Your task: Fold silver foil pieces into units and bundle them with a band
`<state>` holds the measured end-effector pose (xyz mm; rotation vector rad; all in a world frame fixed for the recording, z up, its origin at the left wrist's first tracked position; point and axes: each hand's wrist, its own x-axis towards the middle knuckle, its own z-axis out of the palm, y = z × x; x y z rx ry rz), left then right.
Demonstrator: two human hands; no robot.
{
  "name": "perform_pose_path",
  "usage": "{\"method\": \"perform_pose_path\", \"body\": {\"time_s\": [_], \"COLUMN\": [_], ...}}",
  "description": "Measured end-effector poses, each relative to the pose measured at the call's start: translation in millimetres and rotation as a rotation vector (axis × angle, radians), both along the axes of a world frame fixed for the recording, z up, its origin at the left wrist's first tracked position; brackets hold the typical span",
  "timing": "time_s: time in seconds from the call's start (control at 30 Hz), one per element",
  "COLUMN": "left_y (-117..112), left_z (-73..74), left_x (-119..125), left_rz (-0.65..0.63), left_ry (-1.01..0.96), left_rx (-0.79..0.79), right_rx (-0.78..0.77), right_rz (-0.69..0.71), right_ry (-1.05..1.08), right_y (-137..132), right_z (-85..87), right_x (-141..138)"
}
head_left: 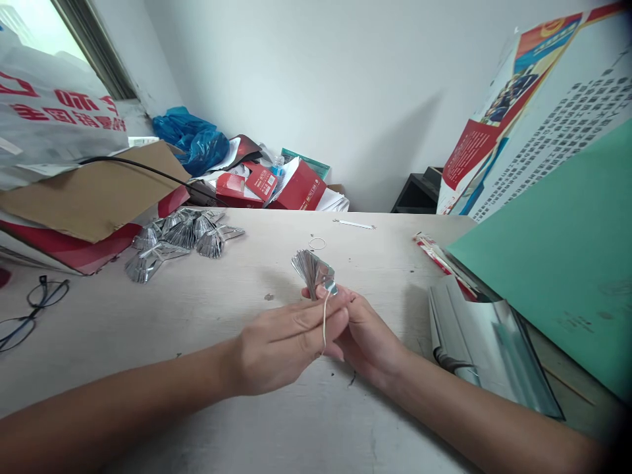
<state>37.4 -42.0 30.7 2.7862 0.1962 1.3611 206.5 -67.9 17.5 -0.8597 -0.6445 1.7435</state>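
My left hand and my right hand meet over the middle of the pale table. Together they pinch a small pleated silver foil fan at its lower end, the fan spreading upward above my fingertips. A thin rubber band loops down from the fan's base across my left fingers. The fingers of both hands are closed. A pile of finished silver foil fans lies at the far left of the table.
A stack of silver foil sheets lies to the right, beside a green board. Another rubber band and a white stick lie beyond my hands. Eyeglasses rest at the left edge, near a cardboard box. Red boxes crowd the back.
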Motion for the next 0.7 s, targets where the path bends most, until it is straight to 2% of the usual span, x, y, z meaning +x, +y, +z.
{"method": "perform_pose_path", "body": {"time_s": [0.03,0.1,0.2,0.3,0.4,0.47,0.57,0.7], "left_y": [2.8,7.1,6.2,-1.5,-9.2,-12.3,-12.5,-3.4], "left_z": [-2.9,-8.7,-15.1,-18.5,-18.0,-15.2,-9.4,-3.5], "left_x": [-0.9,-1.6,0.9,5.1,8.6,11.1,14.9,16.0], "left_rz": [-0.026,0.001,0.141,0.217,0.215,0.204,0.158,0.032], "left_ry": [0.043,0.047,-0.104,-0.260,-0.367,-0.421,-0.483,-0.518], "left_rx": [0.037,0.044,-0.102,-0.455,-0.896,-1.132,-1.371,-1.510], "right_rx": [-0.004,0.021,0.055,0.032,0.032,0.053,0.103,0.212], "right_rz": [0.008,0.017,-0.007,-0.066,-0.116,-0.133,-0.131,-0.133], "right_ry": [0.001,-0.005,-0.036,-0.087,-0.131,-0.147,-0.160,-0.275], "right_y": [-0.3,-0.8,-0.5,0.5,1.6,2.3,3.8,6.8], "right_z": [-0.3,0.7,5.1,9.0,11.1,11.7,10.2,3.0], "right_x": [-0.1,-0.5,-0.6,0.0,1.2,2.3,4.9,11.2]}}
